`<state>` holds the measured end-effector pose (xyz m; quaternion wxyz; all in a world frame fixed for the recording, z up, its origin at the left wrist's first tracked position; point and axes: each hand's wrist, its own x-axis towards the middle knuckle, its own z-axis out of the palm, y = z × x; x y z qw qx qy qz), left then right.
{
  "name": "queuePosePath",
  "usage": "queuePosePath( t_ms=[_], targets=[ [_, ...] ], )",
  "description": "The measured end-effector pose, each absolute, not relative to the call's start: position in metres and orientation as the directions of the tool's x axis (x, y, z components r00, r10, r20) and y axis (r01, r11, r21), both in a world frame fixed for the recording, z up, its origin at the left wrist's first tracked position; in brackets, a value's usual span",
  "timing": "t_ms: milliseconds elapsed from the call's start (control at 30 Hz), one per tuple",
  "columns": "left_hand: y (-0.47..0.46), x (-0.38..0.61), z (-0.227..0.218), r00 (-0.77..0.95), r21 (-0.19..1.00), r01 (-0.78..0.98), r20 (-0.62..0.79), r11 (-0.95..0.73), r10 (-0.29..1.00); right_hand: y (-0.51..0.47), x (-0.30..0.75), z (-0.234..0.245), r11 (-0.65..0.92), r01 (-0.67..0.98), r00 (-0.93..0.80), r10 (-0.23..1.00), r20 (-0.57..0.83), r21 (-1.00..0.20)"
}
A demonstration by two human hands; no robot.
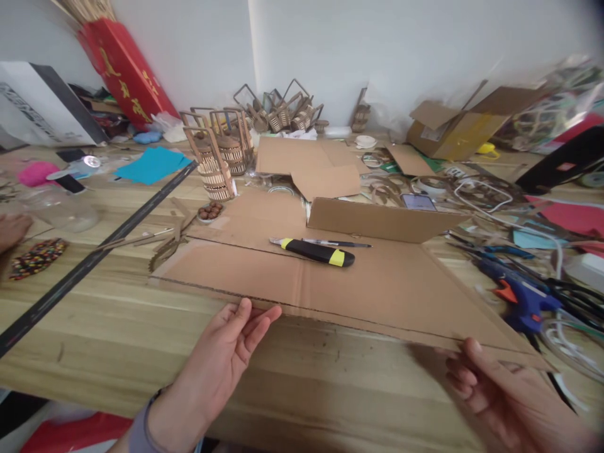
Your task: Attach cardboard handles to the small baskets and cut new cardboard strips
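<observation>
A large brown cardboard sheet (372, 283) lies in front of me with its near edge lifted a little off the wooden table. My left hand (236, 343) pinches that edge left of the middle, thumb at the rim and fingers beneath. Near the right corner, my right hand (495, 380) holds the same edge, its thumb on top and its fingers curled below. On the sheet rest a black and yellow utility knife (316, 251) and, just behind it, a pen (337, 243). A cardboard flap (382, 220) stands up at the back.
A blue glue gun (523, 292) and cables crowd the right side. A long black strip (104, 245) crosses the left. Small woven baskets (214, 167), a bowl of brown beads (210, 211) and an open carton (457, 129) stand farther back. Another person's hand (14, 229) is at far left.
</observation>
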<state>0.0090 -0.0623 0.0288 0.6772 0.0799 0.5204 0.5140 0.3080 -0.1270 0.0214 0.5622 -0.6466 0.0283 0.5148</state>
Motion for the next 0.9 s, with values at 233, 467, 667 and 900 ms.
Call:
queuePosePath(
  t_ms=[233, 467, 667, 900],
  targets=[
    [-0.066, 0.006, 0.025, -0.099, 0.63, -0.623, -0.652, 0.464, 0.752, -0.126, 0.312, 0.004, -0.278, -0.451, 0.455, 0.746, -0.486, -0.848],
    [-0.068, 0.014, 0.032, -0.062, 0.624, -0.621, -0.643, 0.475, 0.763, -0.122, 0.305, 0.0, -0.193, -0.465, 0.427, 0.806, -0.41, -0.864],
    [-0.07, 0.017, 0.031, -0.061, 0.626, -0.61, -0.649, 0.486, 0.759, -0.113, 0.253, 0.003, -0.444, -0.452, 0.061, 0.85, -0.524, -0.774],
    [-0.075, 0.018, 0.028, -0.003, 0.591, -0.631, -0.649, 0.502, 0.761, -0.1, 0.214, -0.002, -0.491, -0.412, -0.083, 0.859, -0.504, -0.768]
  ],
)
